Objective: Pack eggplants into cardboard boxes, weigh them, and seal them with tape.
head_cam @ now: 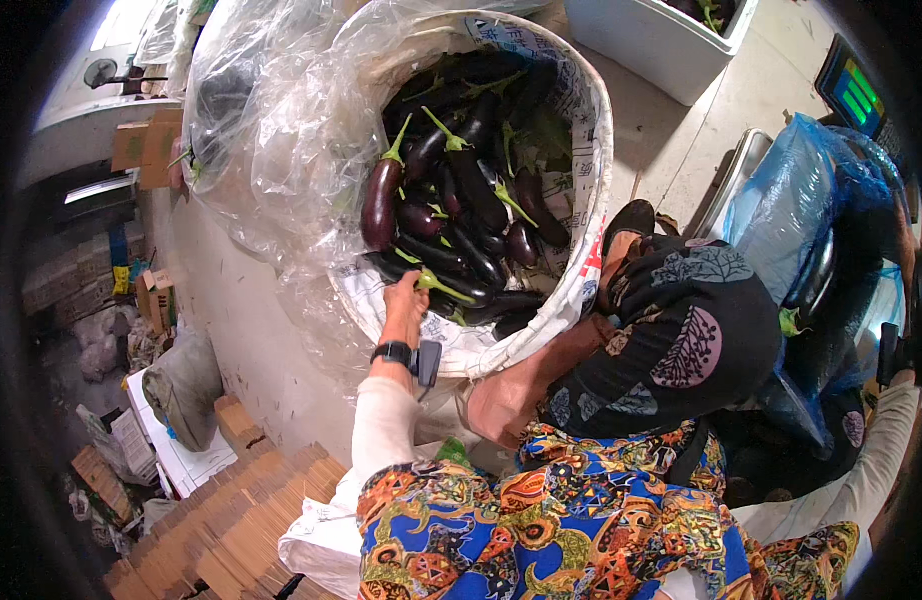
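My left hand (407, 306), with a strapped device on its wrist, reaches over the near rim of a round white-lined basket (597, 172). Its fingers close around the cap end of a dark eggplant (386, 264), whose green stem (453, 291) points right. Many purple-black eggplants (479, 187) lie loosely piled inside the basket. My right forearm (885, 420) runs up the right edge; the hand itself is lost in the dark rim. Next to it, a blue plastic bag (783, 195) holds large eggplants (817, 277).
Clear plastic sheeting (281, 150) drapes over the basket's left side. A white foam box (656, 45) stands beyond. A scale's lit display (855, 94) and metal tray (735, 176) are at right. My bent leg (678, 330) adjoins the basket. Stacked flattened cardboard (236, 517) lies lower left.
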The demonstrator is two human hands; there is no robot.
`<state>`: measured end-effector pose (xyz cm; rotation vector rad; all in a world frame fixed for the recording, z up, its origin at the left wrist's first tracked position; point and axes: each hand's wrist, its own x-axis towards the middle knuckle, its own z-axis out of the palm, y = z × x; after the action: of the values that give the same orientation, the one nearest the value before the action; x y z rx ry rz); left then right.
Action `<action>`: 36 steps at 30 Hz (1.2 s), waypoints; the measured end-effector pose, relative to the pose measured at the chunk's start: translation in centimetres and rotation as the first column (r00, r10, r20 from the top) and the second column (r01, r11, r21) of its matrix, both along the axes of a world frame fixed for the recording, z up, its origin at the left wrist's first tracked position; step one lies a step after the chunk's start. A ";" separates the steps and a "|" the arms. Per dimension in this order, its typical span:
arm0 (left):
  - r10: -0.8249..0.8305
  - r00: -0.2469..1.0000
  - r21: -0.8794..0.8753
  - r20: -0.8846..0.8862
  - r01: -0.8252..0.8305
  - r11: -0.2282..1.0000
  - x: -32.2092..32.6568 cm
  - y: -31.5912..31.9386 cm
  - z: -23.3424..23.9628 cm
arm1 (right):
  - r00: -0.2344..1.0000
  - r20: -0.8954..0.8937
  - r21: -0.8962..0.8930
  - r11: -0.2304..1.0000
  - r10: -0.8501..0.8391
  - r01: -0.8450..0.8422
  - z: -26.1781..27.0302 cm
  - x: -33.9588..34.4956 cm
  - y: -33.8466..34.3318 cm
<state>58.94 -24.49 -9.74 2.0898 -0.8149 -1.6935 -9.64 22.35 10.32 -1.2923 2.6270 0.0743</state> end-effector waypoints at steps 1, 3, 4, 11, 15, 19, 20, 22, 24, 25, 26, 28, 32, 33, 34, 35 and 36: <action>-0.011 0.996 0.045 -0.089 0.015 0.999 -0.4 0.9 0.9 | 1.000 -0.003 0.001 1.000 0.009 -0.009 -0.1 -0.1 -0.1; -0.041 0.963 0.041 -0.267 0.054 0.998 0.1 2.4 0.7 | 1.000 -0.015 0.006 1.000 0.021 -0.021 -0.2 -0.3 -0.1; -0.058 0.910 0.076 -0.410 0.098 0.992 -0.6 2.9 1.7 | 0.999 -0.019 0.012 1.000 0.026 -0.026 -0.3 -0.5 0.0; -0.127 0.582 0.016 -0.803 0.235 0.972 -6.1 4.9 6.6 | 0.996 -0.054 0.025 0.997 0.070 -0.069 -0.8 -0.9 0.0; -0.201 0.611 -0.045 -0.766 0.260 0.964 -11.3 4.4 5.4 | 0.994 -0.089 0.045 0.997 0.069 -0.065 -0.1 -1.0 1.1; -0.347 0.616 -0.157 -0.708 0.342 0.927 -15.9 3.3 4.5 | 0.989 -0.103 0.050 0.993 0.110 -0.105 -0.7 -1.2 0.5; -0.403 0.654 -0.171 -0.640 0.390 0.905 -17.1 3.1 3.7 | 0.988 -0.107 0.054 0.993 0.114 -0.109 -0.8 -1.2 0.4; -0.569 0.736 -0.237 -0.366 0.518 0.822 -19.3 3.4 1.4 | 0.984 -0.117 0.059 0.990 0.134 -0.127 -0.9 -1.3 0.0; -0.790 0.519 -0.358 0.326 0.841 0.405 -19.7 4.3 -2.9 | 0.980 -0.125 0.062 0.987 0.155 -0.148 -1.3 -1.5 -0.6; -0.762 0.302 -0.322 0.573 0.938 0.130 -19.6 5.2 -5.0 | 0.978 -0.127 0.057 0.986 0.165 -0.159 -1.5 -1.6 -0.8; -0.806 0.333 -0.379 0.490 0.914 0.147 -20.0 6.4 -4.9 | 0.977 -0.135 0.067 0.986 0.164 -0.156 -1.5 -1.6 -0.4; -0.719 0.488 -0.500 0.495 0.837 0.223 -20.9 7.3 -3.8 | 0.975 -0.153 0.078 0.985 0.163 -0.152 -1.4 -1.9 0.6; -0.240 0.843 -0.700 0.481 0.534 0.474 -19.9 1.9 -2.3 | 0.966 -0.185 0.082 0.983 0.179 -0.166 -1.6 -2.2 1.4; -0.167 0.819 -0.692 0.549 0.557 0.459 -18.5 -0.2 -3.7 | 0.962 -0.190 0.072 0.980 0.194 -0.184 -2.1 -2.2 1.0; -0.272 0.785 -0.568 0.556 0.598 0.566 -17.6 -1.9 -4.4 | 0.959 -0.198 0.067 0.979 0.203 -0.193 -2.3 -2.3 1.0; -0.379 0.750 -0.425 0.541 0.633 0.647 -17.0 -3.1 -4.6 | 0.954 -0.208 0.059 0.977 0.214 -0.206 -2.7 -2.6 0.9; -0.434 0.699 -0.319 0.569 0.674 0.666 -16.9 -3.5 -4.2 | 0.949 -0.221 0.065 0.974 0.224 -0.215 -2.9 -2.7 1.1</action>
<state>42.08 -28.01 -13.97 1.9414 -2.0148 -0.9957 -12.37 23.41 7.43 -1.6470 2.6341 0.3274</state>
